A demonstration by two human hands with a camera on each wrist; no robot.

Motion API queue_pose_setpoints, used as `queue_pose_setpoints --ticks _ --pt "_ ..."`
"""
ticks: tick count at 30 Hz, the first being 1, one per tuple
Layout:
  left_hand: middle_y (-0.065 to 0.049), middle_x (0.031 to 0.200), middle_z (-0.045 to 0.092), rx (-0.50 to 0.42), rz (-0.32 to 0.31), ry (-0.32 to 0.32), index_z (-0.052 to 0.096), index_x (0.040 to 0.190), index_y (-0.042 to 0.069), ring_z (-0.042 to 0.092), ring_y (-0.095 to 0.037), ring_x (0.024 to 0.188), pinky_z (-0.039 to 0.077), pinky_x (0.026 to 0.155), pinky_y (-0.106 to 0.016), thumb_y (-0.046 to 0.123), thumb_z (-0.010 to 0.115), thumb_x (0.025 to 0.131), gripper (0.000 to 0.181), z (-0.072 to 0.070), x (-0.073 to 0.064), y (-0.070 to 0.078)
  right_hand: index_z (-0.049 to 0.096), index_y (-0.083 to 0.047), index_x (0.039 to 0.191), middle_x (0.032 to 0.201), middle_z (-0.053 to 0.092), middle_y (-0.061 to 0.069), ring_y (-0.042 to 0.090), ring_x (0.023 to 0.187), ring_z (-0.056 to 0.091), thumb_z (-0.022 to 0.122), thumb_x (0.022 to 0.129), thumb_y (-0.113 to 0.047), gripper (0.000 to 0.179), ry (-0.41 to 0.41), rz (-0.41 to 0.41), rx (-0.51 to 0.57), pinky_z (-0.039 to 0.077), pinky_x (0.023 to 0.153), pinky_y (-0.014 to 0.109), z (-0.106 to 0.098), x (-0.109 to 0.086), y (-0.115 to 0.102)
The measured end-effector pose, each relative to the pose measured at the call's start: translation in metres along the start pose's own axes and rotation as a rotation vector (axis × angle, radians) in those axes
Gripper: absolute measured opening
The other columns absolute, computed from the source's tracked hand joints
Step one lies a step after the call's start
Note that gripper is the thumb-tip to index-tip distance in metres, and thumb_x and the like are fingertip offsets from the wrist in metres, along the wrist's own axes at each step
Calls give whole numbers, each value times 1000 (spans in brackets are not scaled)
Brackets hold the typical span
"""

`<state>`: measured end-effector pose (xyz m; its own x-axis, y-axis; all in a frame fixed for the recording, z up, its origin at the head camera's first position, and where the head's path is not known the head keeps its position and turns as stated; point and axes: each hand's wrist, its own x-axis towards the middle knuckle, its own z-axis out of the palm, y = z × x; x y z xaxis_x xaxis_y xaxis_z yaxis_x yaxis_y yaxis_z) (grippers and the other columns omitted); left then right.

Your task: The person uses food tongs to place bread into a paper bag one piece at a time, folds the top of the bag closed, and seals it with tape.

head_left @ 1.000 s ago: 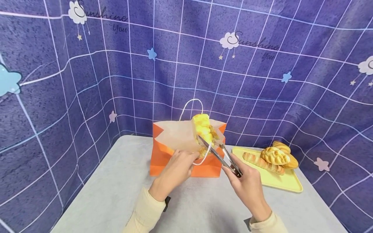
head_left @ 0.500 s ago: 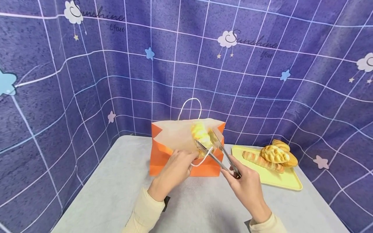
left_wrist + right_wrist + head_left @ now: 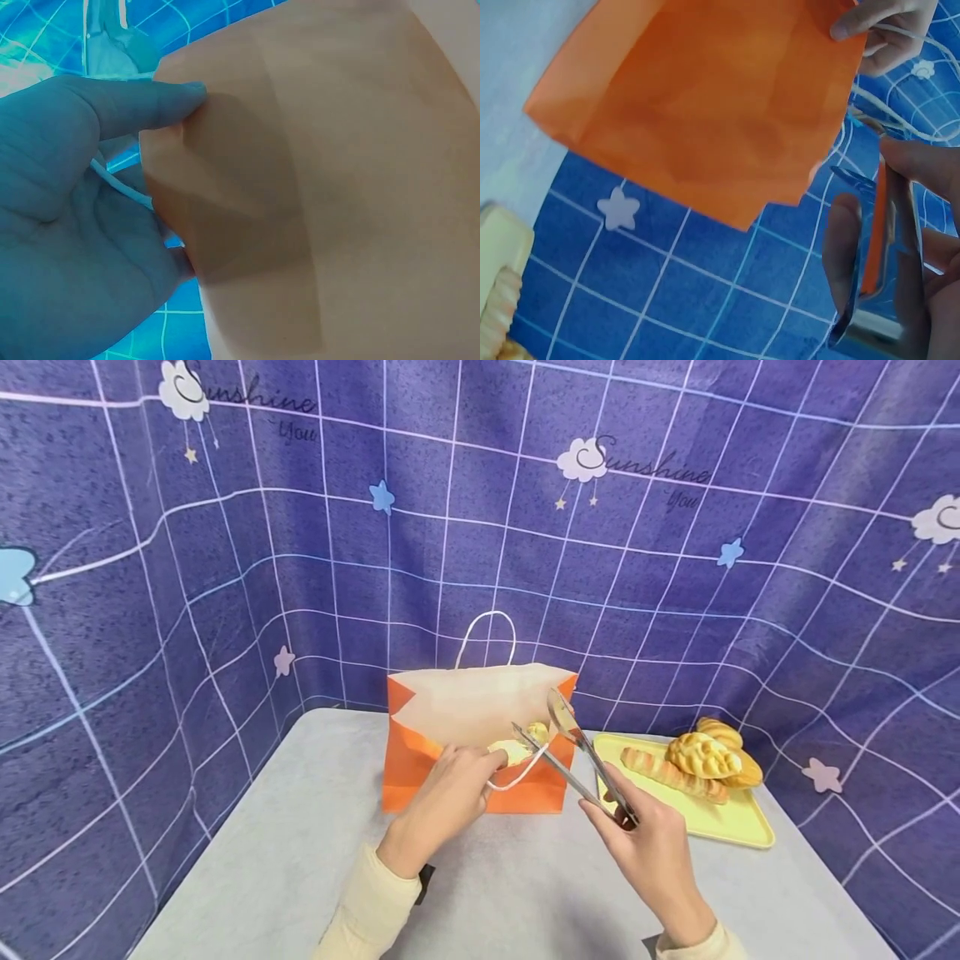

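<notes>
An orange paper bag (image 3: 408, 772) with a pale lining stands on the table, its mouth spread. My left hand (image 3: 450, 797) pinches its near rim; in the left wrist view, the thumb (image 3: 150, 103) presses the lining while the other fingers lie outside. A pair of metal tongs (image 3: 594, 758) is held in my right hand (image 3: 654, 852). The tong arms stand apart over the right side of the bag's mouth, with nothing gripped between their tips. Pieces of yellow bread (image 3: 537, 732) show inside the bag, just behind the rim. The near white cord handle (image 3: 509, 786) crosses the tongs.
On the right lies a yellow tray (image 3: 735, 831) with a long twisted bread (image 3: 671, 777), a braided loaf (image 3: 703, 756) and other rolls. The far cord handle (image 3: 491, 614) stands up behind the bag. A blue grid-patterned curtain (image 3: 637, 610) closes off the back and sides.
The yellow bread has gone down from above the bag's mouth into it. The tongs have let it go, spread and shifted slightly right. My left hand stays on the rim.
</notes>
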<state>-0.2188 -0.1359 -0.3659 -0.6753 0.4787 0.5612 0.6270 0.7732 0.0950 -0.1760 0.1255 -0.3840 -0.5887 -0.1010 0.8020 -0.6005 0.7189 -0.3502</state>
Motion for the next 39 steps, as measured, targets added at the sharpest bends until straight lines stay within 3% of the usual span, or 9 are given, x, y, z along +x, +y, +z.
queue_pose_setpoints --ticks 5,10,16,22,30,35,39 --pt "6 70 58 11 15 14 63 90 14 55 -15 67 41 74 -33 -7 67 75 26 0 0 0 69 -11 126 70 57 -8 2 53 49 88 72 -11 58 63 -31 -1 39 49 12 -13 -3 11" --pt "6 67 53 -2 12 16 62 88 13 54 -15 67 42 76 -34 -8 66 75 25 0 0 1 69 -8 125 68 61 -5 0 53 52 89 67 -6 62 141 -46 -47 42 50 12 -30 -5 29" --pt "7 67 53 3 7 16 64 89 13 54 -14 67 43 78 -35 -8 66 74 26 2 1 0 70 -8 123 69 65 1 0 53 50 90 69 -12 58 138 81 -188 39 49 15 -49 -10 63" --pt "8 66 52 2 4 10 64 86 14 50 -13 64 42 74 -34 -8 67 75 25 3 1 2 71 -3 117 69 69 7 12 50 55 88 71 -18 51 116 221 -331 37 46 29 -62 -25 99" --pt "8 65 50 11 5 16 61 85 15 51 -13 64 41 75 -34 -9 65 74 26 4 0 2 71 -2 113 71 70 15 38 56 61 85 74 -21 46 124 315 -398 38 46 44 -69 -51 135" --pt "8 68 55 -10 3 17 64 87 14 53 -12 66 41 76 -34 -6 69 76 23 5 0 1 69 2 113 75 69 23 46 58 59 84 74 -21 47 115 365 -425 38 48 51 -76 -62 149" --pt "9 70 57 -19 0 24 65 88 14 53 -12 67 39 74 -32 -5 71 78 22 5 1 1 70 -1 110 70 66 21 48 55 56 83 75 -24 44 118 420 -445 36 48 53 -82 -66 160"
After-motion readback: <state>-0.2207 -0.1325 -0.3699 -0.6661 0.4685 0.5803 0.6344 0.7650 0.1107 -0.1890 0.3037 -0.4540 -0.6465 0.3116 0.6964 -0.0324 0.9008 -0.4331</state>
